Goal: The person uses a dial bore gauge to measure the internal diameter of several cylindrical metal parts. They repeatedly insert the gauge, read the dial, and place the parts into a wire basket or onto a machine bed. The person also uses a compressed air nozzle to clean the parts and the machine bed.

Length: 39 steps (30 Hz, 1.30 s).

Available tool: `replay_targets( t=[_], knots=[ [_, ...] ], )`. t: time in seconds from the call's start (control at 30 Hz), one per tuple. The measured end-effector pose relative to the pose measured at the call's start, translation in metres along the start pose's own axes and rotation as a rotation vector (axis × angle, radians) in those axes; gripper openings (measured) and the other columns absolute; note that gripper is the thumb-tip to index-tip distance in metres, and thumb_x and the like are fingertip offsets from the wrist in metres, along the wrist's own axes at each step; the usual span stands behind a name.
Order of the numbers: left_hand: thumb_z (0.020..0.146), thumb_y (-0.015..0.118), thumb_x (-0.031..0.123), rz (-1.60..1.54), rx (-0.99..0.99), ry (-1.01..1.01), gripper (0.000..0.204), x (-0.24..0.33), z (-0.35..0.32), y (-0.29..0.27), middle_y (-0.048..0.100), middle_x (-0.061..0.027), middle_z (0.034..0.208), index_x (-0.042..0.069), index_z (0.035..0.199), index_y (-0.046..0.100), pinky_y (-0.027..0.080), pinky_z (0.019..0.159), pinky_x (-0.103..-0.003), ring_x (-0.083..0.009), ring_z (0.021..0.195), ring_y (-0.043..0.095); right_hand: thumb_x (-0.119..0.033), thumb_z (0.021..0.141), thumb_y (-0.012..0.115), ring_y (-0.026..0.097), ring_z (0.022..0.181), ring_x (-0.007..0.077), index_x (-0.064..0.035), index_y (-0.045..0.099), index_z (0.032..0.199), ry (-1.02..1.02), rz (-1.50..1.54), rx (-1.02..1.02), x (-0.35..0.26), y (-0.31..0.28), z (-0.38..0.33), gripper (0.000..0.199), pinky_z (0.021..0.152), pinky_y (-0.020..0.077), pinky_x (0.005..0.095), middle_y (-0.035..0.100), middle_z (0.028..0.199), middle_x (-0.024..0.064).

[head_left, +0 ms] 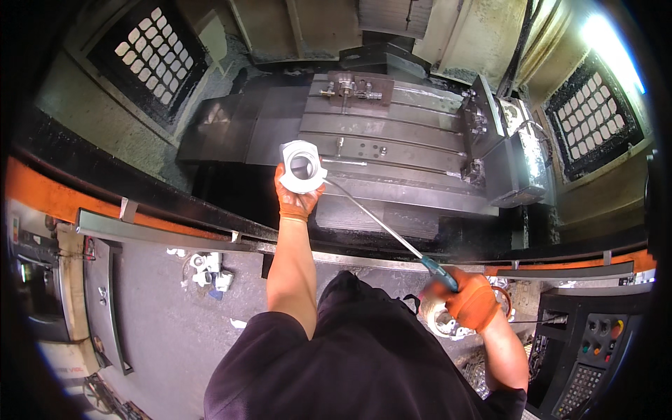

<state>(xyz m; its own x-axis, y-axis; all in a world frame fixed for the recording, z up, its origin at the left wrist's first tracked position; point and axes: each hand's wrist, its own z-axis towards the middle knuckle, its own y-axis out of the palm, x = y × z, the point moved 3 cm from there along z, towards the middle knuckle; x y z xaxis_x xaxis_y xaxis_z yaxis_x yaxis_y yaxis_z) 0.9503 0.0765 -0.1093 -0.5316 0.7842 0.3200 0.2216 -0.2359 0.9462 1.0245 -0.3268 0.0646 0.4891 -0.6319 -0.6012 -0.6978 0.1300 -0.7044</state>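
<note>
My left hand [297, 203], in an orange glove, is closed on a silver-white metal casting [303, 183] with a large round bore facing up. It holds the part out over the front of the machine bed. My right hand [473, 302], gloved in orange too, grips the teal handle of an air blow gun [439, 271]. The gun's long thin metal tube [374, 218] slants up and left, its tip close to the casting's right side. Whether the tip touches the casting I cannot tell.
A slotted machine table [392, 129] carries a clamping fixture [346, 89] at the back and a rotary unit [500, 147] at the right. An orange-edged door sill [196, 225] runs before me. Metal castings [208, 269] lie at the lower left, a control panel [591, 350] stands lower right.
</note>
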Motion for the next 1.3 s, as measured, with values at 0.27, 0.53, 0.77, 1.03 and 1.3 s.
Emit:
replay_targets(
  t=[0.27,0.53,0.77,1.03,1.3],
  knots=[
    [0.09,0.053,0.059,0.023,0.02,0.041,0.059,0.001,-0.009,0.021,0.067,-0.0085,0.121,0.014,0.127,0.061,0.052,0.058,-0.041,-0.0297,0.103,0.067,-0.016,0.086,0.067,0.066,0.074,0.0269,-0.0123,0.068,0.096,-0.05,0.01,0.042,-0.013,-0.004,-0.01,0.011,0.068,0.0518,0.0368,0.068,0.081,0.0081],
    [0.084,0.064,0.051,-0.127,-0.161,0.17,0.07,-0.012,-0.012,0.094,0.063,-0.0215,0.128,0.005,0.137,0.056,0.061,0.082,-0.053,-0.0389,0.111,0.064,-0.008,0.088,0.066,0.061,0.079,0.0079,-0.0006,0.065,0.12,0.059,0.486,0.289,0.028,-0.025,-0.047,0.033,0.064,0.047,0.0244,0.067,0.092,0.0005],
    [0.086,0.061,0.054,-0.166,-0.406,0.134,0.076,-0.045,-0.013,0.164,0.062,-0.0246,0.126,0.0,0.139,0.051,0.063,0.082,-0.047,-0.0416,0.11,0.065,-0.014,0.089,0.071,0.047,0.052,0.0001,-0.0052,0.069,0.119,0.151,0.879,0.531,0.054,-0.005,-0.062,0.031,0.045,0.0327,0.019,0.068,0.084,-0.0037],
    [0.089,0.056,0.056,-0.194,-0.352,0.121,0.071,-0.064,-0.021,0.207,0.063,-0.0192,0.129,0.008,0.142,0.05,0.059,0.091,-0.048,-0.0384,0.113,0.064,-0.011,0.092,0.063,0.059,0.068,0.0067,0.0009,0.065,0.12,0.326,0.801,0.536,0.066,-0.001,-0.071,0.031,0.05,0.0428,0.0205,0.07,0.097,0.0046],
    [0.093,0.051,0.055,-0.146,-0.356,0.166,0.067,-0.066,-0.02,0.209,0.062,-0.0166,0.132,0.01,0.142,0.05,0.056,0.097,-0.048,-0.0373,0.116,0.063,-0.015,0.094,0.064,0.058,0.063,0.004,-0.0004,0.067,0.117,0.288,0.779,0.613,0.057,0.0,-0.065,0.027,0.048,0.0405,0.0191,0.07,0.087,0.0019]
  ],
)
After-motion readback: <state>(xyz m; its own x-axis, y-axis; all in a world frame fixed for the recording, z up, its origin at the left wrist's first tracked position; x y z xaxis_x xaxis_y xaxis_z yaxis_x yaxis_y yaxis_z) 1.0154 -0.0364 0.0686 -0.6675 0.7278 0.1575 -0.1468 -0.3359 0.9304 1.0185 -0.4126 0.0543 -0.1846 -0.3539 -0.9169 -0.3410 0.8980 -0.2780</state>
